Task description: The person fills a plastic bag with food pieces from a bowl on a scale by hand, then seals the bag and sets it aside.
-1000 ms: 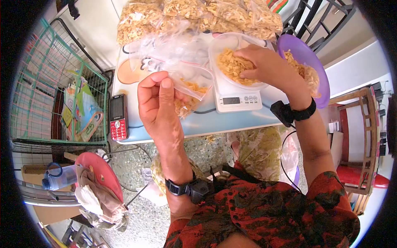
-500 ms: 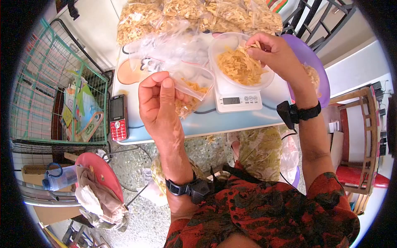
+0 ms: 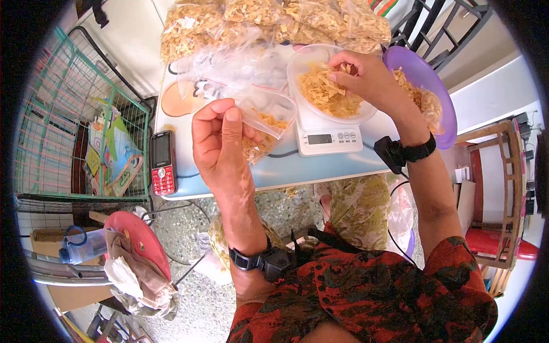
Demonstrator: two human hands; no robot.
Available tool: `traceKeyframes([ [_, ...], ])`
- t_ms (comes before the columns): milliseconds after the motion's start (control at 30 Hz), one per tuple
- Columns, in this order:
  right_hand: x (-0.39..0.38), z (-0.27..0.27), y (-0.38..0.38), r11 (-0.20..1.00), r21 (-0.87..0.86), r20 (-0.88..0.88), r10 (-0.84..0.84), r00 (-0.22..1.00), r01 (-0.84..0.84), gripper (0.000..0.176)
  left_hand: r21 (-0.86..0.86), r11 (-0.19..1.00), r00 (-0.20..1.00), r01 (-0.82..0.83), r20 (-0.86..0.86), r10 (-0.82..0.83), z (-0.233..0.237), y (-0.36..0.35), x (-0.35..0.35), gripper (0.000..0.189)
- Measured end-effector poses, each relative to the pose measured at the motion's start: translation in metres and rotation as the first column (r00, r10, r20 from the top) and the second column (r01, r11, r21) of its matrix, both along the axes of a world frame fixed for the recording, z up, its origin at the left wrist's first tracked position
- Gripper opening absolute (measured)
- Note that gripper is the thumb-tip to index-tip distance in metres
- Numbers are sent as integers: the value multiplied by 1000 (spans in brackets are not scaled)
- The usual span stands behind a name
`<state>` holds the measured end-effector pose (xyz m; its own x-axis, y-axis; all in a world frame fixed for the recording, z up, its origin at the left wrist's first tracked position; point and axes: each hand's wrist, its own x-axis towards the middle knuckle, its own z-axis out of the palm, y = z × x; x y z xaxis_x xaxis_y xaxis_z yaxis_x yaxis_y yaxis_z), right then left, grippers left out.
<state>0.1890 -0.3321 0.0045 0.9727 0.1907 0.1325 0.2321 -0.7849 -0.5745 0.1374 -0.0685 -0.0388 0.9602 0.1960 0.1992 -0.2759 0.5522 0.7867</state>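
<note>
Green wire rack [image 3: 80, 108] fills the far left with papers tucked inside it. Lower down, a water bottle [image 3: 83, 244] lies beside a heap of cloth [image 3: 134, 274]. Just right of the rack, a red phone [image 3: 163, 162] lies on the table [image 3: 297, 168] near its front edge.

Next comes the left hand [image 3: 220, 143], raised above the table edge. Its thumb and fingers are pinched together on the mouth of a clear zip bag [image 3: 274, 106]. The bag hangs open toward the right and holds a few yellow chips [image 3: 258, 140] at its bottom.

Right of the bag stands a white scale [image 3: 329, 137], its display facing the person, with a clear bowl [image 3: 297, 63] set on top. A heap of the same chips fills the bowl. The right hand [image 3: 369, 77] reaches over the bowl's right side, fingers curled narrowly around a small clutch of chips and touching the heap. Just beyond it, at the table's right edge, a purple bowl [image 3: 417, 64] holds more chips. Filled bags [image 3: 269, 17] lie along the back of the table.
</note>
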Motion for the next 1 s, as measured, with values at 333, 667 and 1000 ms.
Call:
traceKeyframes([
  [333, -21, -1, 18, 944, -327, 243, 130, 961, -45, 46, -1, 1000, 1000, -4, 3, 4, 0, -1, 1, 13],
  [667, -7, -15, 14, 963, -263, 318, 141, 938, -56, 20, 9, 1000, 1000, -13, 9, 13, 0, 2, 1, 13],
  [1000, -14, 20, -1, 760, 631, -196, -36, 980, 154, 25, 9, 1000, 1000, -10, -11, 10, 0, 2, 1, 13],
])
